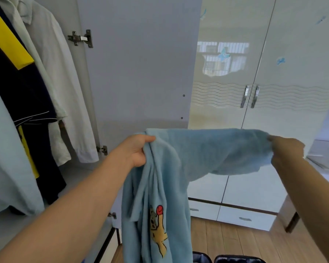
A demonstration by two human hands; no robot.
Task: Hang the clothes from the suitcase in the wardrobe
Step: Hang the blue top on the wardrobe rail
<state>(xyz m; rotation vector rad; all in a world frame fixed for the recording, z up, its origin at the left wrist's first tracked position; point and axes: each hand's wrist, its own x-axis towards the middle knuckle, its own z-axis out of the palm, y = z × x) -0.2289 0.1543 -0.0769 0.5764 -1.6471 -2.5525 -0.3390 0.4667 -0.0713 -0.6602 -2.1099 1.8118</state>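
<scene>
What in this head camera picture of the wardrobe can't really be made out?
- The dark suitcase: cut off by the bottom edge.
- Hangers and rail: beyond the top edge, above the white long-sleeved shirt.
- Right hand fingertips: buried in the fluffy light blue garment.
- The garment's cartoon bear: partly folded away.

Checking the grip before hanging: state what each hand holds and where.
Both hold the light blue fleece garment. The left hand grips bunched fabric at its top; the right hand pinches the end of the outstretched part, apparently a sleeve.
</scene>
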